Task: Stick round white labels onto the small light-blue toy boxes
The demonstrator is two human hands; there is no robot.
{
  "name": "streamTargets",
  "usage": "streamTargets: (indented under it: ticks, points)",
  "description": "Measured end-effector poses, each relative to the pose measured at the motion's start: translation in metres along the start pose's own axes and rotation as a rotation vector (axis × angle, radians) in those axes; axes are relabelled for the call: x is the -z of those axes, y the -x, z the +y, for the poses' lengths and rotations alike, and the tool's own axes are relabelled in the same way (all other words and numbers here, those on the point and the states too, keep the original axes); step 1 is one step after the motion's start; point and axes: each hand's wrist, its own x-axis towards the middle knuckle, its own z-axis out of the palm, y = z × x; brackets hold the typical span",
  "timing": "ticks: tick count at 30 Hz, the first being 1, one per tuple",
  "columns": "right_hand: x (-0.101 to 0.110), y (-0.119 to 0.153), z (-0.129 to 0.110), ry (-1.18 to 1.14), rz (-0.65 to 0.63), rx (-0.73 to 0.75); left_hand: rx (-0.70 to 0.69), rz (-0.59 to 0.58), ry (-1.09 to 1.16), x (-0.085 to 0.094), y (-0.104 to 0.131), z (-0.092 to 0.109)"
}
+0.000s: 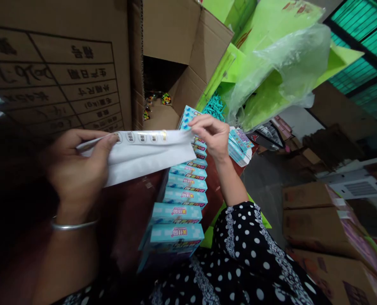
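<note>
My left hand (pixel 83 169), with a bangle at the wrist, grips the left end of a white sticker sheet (pixel 150 154) between thumb and fingers. A row of small round clear stickers with dark and gold print runs along the sheet's upper edge. At the sheet's right end my right hand (pixel 212 133) is pinched closed on the edge; whether a loose sticker is between its fingertips is hidden. Below the sheet stands a row of light-blue printed boxes (pixel 177 233), running away from me on the dark red table (pixel 131 228).
An open carton (pixel 166 27) with small colourful cubes (pixel 166 98) inside lies behind the row. Green bags (pixel 271 84) and a pile of turquoise sticks (pixel 215 108) are at the back. More light-blue boxes (pixel 239 148) lie right. Brown cartons (pixel 312 216) stand on the floor.
</note>
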Motion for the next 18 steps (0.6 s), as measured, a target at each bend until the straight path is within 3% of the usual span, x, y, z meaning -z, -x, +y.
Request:
streamTargets:
  ticks: [2, 4, 9, 12, 18]
  points:
    - [0.014, -0.002, 0.025, -0.055, 0.148, -0.114, 0.021, 0.013, -0.021, 0.001, -0.002, -0.001]
    - [0.029, -0.004, 0.058, -0.066, 0.210, -0.248, 0.032, 0.023, -0.028, 0.001, -0.004, -0.003]
    - [0.053, 0.007, 0.131, 0.027, 0.132, -0.601, 0.024, 0.017, -0.014, 0.001, -0.006, -0.007]
    - [0.055, 0.016, 0.148, 0.054, 0.095, -0.670, 0.040, 0.011, -0.031, 0.002, -0.005, -0.006]
    - [0.052, 0.022, 0.155, 0.107, 0.031, -0.686, 0.052, -0.005, -0.056, 0.000, -0.005, -0.003]
